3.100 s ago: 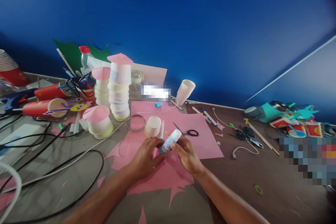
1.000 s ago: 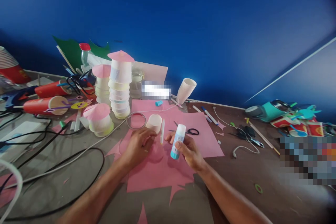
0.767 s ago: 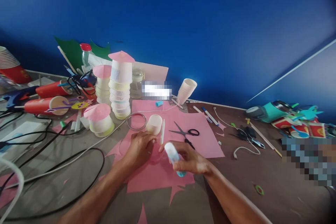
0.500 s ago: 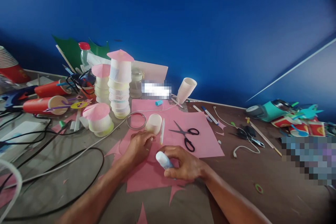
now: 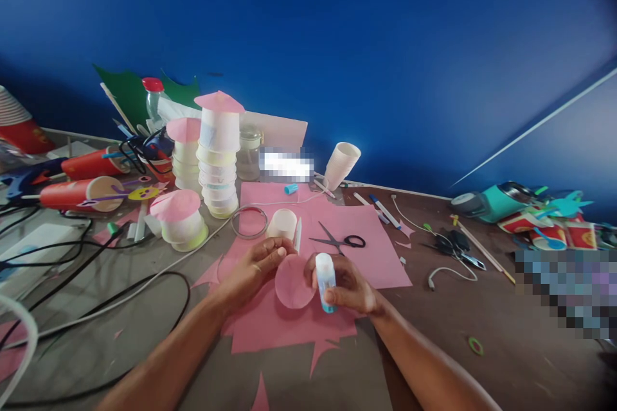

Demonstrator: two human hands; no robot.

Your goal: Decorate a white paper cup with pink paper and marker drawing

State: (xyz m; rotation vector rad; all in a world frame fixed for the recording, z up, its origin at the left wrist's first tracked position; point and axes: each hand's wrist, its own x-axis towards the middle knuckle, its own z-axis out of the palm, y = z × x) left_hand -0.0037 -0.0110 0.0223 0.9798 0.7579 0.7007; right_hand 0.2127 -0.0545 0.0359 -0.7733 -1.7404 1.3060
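Observation:
My left hand pinches a round pink paper disc and lifts it off the big pink paper sheet. Beside the disc, my right hand grips a white glue stick with a blue base, held upright. Just behind my hands an upturned white paper cup sits on the pink sheet, with a white pen lying next to it. Black scissors lie open to the right of the cup.
A tall stack of cups with a pink cone top and shorter pink-topped stacks stand at the back left. Black and white cables run across the left. A clear tape ring, a blue cap, pens and craft clutter lie around.
My right hand tipped the glue stick down onto the pink paper, then raised it upright again. My left hand has lifted the pink disc off the sheet.

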